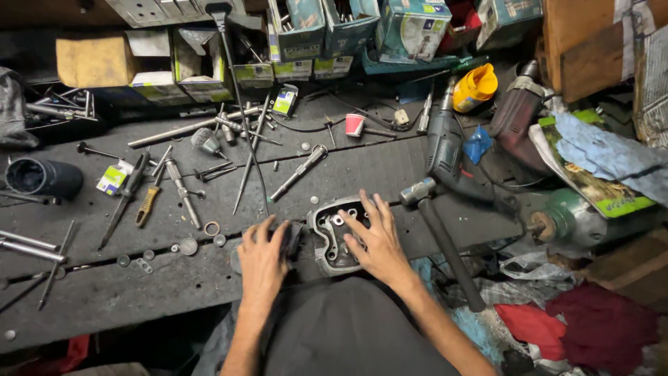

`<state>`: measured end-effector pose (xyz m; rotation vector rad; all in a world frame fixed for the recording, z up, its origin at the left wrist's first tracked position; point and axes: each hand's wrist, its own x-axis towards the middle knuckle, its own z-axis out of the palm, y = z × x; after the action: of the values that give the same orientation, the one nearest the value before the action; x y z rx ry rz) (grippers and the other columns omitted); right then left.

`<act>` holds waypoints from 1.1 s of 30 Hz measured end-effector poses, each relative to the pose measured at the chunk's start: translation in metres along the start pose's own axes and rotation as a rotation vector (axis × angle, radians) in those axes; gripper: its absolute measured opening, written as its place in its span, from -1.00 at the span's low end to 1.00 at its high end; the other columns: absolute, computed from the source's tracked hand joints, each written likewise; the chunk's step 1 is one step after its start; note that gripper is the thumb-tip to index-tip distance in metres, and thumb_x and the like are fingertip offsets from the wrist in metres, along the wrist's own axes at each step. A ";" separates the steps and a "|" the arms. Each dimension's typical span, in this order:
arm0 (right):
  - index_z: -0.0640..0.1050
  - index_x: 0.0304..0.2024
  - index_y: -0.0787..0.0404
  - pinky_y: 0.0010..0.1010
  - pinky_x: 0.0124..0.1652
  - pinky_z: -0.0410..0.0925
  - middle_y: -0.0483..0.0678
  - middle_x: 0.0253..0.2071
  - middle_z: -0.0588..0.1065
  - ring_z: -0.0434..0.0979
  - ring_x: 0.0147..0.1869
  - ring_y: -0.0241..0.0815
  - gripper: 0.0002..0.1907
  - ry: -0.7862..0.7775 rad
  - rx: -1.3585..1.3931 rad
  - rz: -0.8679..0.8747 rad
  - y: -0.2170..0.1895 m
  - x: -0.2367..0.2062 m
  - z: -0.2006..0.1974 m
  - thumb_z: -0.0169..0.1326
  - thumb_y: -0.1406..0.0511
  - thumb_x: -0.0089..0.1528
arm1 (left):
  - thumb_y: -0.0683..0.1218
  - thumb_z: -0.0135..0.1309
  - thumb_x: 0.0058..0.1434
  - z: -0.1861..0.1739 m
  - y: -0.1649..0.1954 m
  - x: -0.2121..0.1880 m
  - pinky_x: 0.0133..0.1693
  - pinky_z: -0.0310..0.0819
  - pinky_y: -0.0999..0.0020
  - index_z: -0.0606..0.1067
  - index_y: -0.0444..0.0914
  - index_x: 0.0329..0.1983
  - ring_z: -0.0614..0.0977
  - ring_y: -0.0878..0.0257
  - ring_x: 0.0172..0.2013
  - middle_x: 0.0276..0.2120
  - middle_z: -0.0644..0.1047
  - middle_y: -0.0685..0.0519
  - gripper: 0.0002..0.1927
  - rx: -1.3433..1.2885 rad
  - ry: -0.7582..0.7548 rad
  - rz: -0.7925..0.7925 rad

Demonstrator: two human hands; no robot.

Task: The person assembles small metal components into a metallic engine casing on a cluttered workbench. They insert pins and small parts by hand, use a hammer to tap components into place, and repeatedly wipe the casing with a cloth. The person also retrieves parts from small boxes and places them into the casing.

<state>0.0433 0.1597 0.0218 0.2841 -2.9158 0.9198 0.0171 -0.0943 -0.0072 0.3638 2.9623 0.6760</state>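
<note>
Two bare hands rest on a grey cast-metal engine cylinder head lying at the near edge of the dark, grimy counter. The left hand lies flat with fingers loosely spread on its left side, gripping nothing visibly; the right hand spreads open over its top. A black-handled steel hammer lies just right, near a dark green power drill.

Two hands — left hand, right hand — on one engine cylinder head. One hammer, one power drill, one yellow cup, one red cap — one black tube.
</note>
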 end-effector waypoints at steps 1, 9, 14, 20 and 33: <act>0.51 0.30 -0.02 0.20 0.43 -0.12 0.20 0.54 0.01 -0.09 0.57 0.38 -0.48 -0.024 -0.076 -0.027 0.001 0.001 0.000 0.11 0.12 0.28 | -0.24 0.22 -0.11 -0.002 -0.001 0.000 0.11 0.28 -0.03 0.48 -0.04 0.22 0.36 -0.12 0.19 0.26 0.40 0.00 -0.28 0.024 0.012 -0.042; 0.51 -0.12 0.18 -0.06 0.38 0.20 0.06 0.19 0.52 0.40 0.39 0.12 -0.84 0.203 0.173 0.079 -0.014 0.000 -0.012 0.14 0.31 0.26 | -0.14 0.24 -0.02 -0.008 -0.021 0.006 0.09 0.33 0.01 0.54 -0.15 -0.12 0.44 -0.11 0.19 0.17 0.50 0.03 -0.65 0.037 0.129 0.049; 0.61 -0.05 0.18 -0.33 0.20 0.42 -0.01 0.01 0.65 0.63 0.19 -0.07 -0.81 0.054 0.355 0.138 -0.031 0.006 -0.025 0.17 0.35 0.27 | -0.09 0.12 0.37 -0.021 -0.028 -0.005 -0.16 0.42 0.27 0.48 -0.21 0.06 0.56 0.07 -0.18 -0.25 0.57 -0.04 -0.76 -0.651 -0.153 -0.338; 0.48 0.20 0.29 -0.30 0.15 0.37 0.06 0.07 0.58 0.56 0.15 -0.01 -0.53 -0.147 0.780 0.222 -0.069 0.002 -0.005 0.20 0.34 0.24 | -0.14 0.02 0.37 -0.023 -0.011 -0.005 -0.19 0.43 0.50 0.41 -0.23 0.06 0.54 0.42 -0.26 -0.30 0.56 0.11 -0.79 -1.570 -0.123 -0.285; 0.58 -0.02 0.38 -0.19 0.18 0.35 0.13 0.00 0.57 0.54 0.15 0.01 -0.68 0.076 1.144 0.139 -0.014 -0.038 -0.047 0.01 0.25 0.35 | -0.04 0.03 0.33 -0.034 -0.016 0.022 -0.08 0.51 0.20 0.51 -0.26 0.00 0.65 0.02 -0.13 -0.15 0.62 -0.09 -0.73 -0.773 -0.547 0.325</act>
<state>0.0837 0.1813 0.0639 0.0742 -2.0123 2.4266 -0.0123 -0.1172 0.0154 0.7901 1.9587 1.4005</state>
